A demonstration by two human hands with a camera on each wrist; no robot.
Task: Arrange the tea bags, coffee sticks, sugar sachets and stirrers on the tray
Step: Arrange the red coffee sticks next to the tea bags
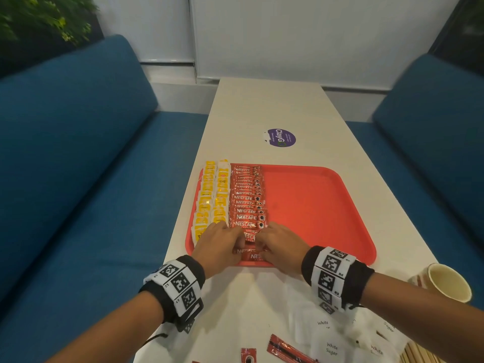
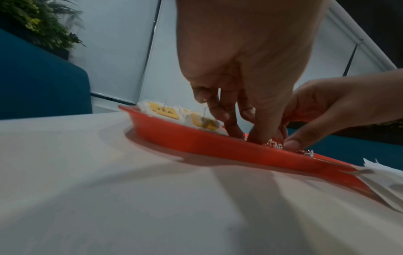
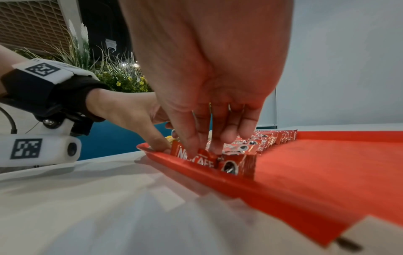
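A red tray (image 1: 314, 205) lies on the white table. Two columns of yellow tea bags (image 1: 209, 195) fill its left side, and beside them runs a column of red coffee sticks (image 1: 247, 203). Both hands meet at the near end of that column. My left hand (image 1: 239, 244) pinches the left end of the nearest coffee stick (image 1: 252, 256), with its thumb by the tray rim. My right hand (image 3: 202, 150) pinches the same coffee stick (image 3: 205, 162) between thumb and fingers. The stick leans against the row. The tray's right half is bare.
White sugar sachets (image 1: 331, 348), loose coffee sticks (image 1: 288, 349) and wooden stirrers (image 1: 419, 355) lie on the table near me. A paper cup (image 1: 445, 281) stands by my right forearm. A purple sticker (image 1: 281, 138) lies beyond the tray. Blue sofas flank the table.
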